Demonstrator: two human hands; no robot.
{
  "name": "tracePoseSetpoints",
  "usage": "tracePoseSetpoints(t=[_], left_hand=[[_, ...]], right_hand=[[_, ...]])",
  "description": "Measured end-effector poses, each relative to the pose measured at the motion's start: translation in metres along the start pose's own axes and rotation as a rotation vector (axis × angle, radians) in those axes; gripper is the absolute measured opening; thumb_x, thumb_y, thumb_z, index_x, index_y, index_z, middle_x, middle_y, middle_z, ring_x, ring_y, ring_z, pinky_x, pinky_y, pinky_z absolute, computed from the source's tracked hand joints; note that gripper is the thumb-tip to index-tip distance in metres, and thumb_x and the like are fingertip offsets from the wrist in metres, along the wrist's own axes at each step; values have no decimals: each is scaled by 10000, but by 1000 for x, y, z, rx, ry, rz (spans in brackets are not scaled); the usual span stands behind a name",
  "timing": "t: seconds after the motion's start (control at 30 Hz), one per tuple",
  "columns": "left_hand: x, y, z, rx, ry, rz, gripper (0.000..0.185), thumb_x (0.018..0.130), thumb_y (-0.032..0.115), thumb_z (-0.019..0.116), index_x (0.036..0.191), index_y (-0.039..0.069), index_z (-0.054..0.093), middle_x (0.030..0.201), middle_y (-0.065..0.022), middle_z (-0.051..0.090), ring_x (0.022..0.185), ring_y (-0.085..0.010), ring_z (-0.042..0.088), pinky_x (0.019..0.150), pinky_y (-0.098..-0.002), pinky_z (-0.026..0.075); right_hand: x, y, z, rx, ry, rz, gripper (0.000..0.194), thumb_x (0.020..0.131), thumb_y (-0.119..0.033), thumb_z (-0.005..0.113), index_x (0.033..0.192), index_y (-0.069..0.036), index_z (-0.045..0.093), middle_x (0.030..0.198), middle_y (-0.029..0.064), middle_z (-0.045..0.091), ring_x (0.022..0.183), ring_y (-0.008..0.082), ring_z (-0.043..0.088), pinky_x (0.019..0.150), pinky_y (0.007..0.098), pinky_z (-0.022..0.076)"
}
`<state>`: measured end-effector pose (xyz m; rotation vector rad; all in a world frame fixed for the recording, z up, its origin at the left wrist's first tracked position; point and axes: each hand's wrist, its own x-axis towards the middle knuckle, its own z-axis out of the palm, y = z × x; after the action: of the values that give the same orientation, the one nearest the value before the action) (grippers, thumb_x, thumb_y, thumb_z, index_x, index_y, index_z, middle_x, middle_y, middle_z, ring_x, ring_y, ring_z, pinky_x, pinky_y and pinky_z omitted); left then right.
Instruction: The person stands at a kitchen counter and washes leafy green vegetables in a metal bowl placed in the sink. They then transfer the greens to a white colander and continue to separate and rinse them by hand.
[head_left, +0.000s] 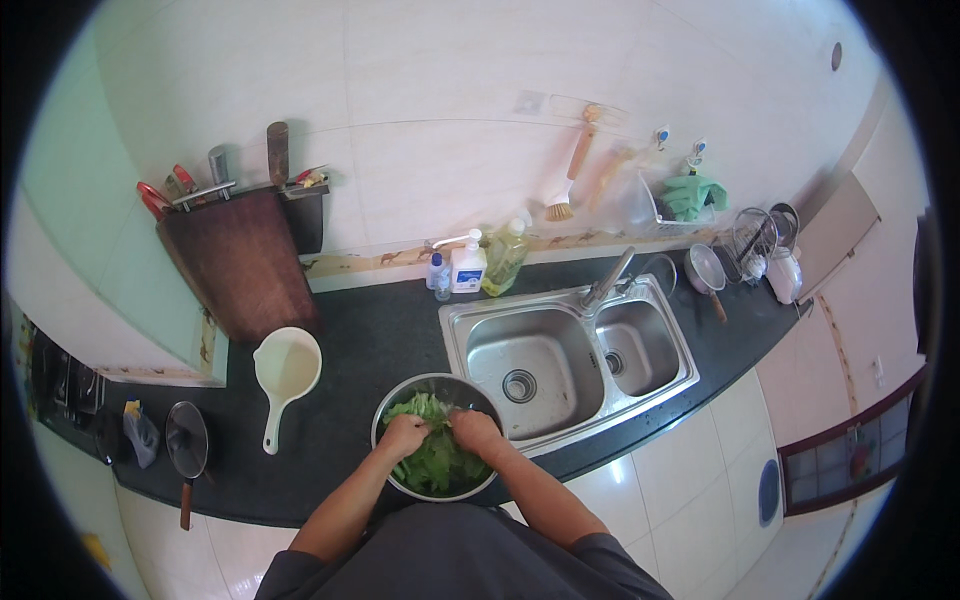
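Leafy green vegetables (437, 465) fill much of a round metal basin (390, 384) on the dark countertop, close against my body. Inside the basin's rim, my left hand (405, 435) has its fingers curled around some of the greens on the left. My right hand (475, 432) grips the greens on the other side, its fingertips partly hidden among the leaves. Only a short gap of leaves separates the two hands. The basin's right rim overlaps the edge of a double-bowl stainless steel sink (459, 330).
A white ladle-shaped scoop (288, 366) and a lidded pan (187, 441) are on the left counter. A wooden cutting board (236, 259) leans on the wall near knives. Bottles (469, 264) stand behind the sink, by the faucet (609, 277). A small pot (704, 268) lies farther right.
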<state>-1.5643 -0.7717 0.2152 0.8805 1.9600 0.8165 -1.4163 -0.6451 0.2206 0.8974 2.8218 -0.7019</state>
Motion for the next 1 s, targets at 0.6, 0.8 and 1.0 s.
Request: tracePoseSetpoints(t=[0.6,0.8,1.0], left_hand=[[-19,35,-7,-498,-62,-63,178,995,107,578,1044,-39,668,864,-90,689,746,-173,685,664,-301,548],[-14,45,8,-719,-70,-130,184,980,119,613,1018,-41,695,912,-85,678,760,-181,655,695,-323,567],[-10,33,-5,-781,-215,-284,184,975,111,597,967,-54,679,887,-109,650,766,-219,636,649,-355,557]], right_hand=[[-17,-4,-61,365,-195,-90,270,929,-285,583,915,-34,682,857,188,703,844,384,681,760,463,524],[-23,-25,-38,815,212,234,315,944,-327,632,939,-16,680,844,186,708,792,325,696,723,410,528],[-20,-4,-20,898,127,370,301,957,-306,638,984,-12,702,819,117,715,740,221,680,700,352,521]])
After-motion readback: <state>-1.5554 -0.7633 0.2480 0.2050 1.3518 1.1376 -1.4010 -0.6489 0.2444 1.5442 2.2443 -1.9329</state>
